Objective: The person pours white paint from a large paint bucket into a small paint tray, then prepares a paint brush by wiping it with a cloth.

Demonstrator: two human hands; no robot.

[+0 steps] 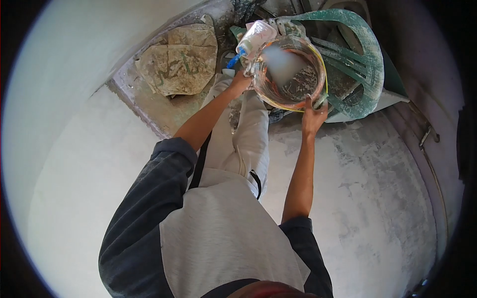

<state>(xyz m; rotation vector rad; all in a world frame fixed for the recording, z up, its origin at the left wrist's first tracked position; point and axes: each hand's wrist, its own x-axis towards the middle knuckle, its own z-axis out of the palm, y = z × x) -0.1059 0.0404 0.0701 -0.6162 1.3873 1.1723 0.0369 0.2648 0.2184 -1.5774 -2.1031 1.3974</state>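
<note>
A plaster-stained bucket (pixel 278 101) with a yellowish line along its right side stands before me, its mouth facing up. My left hand (pixel 242 82) is closed at its left side, with the fingertips partly hidden. At the lower right rim, my right hand (pixel 314 118) grips the edge, close to a small pale piece. Dried residue (pixel 305 82) coats the inside of the bucket, and a hazy bright blur covers part of the view there. A whitish-pink container (pixel 259 35) sits just beyond my left hand, with a blue handle-like piece (pixel 236 58) beside it.
A green plastic chair (pixel 375 59), smeared with white, is right of the bucket. To the left lies a crumpled, dirty sack (pixel 179 59) by the wall. A thin pipe or hose (pixel 433 174) runs along the right wall. Pale floor (pixel 357 184) shows patchy grey stains.
</note>
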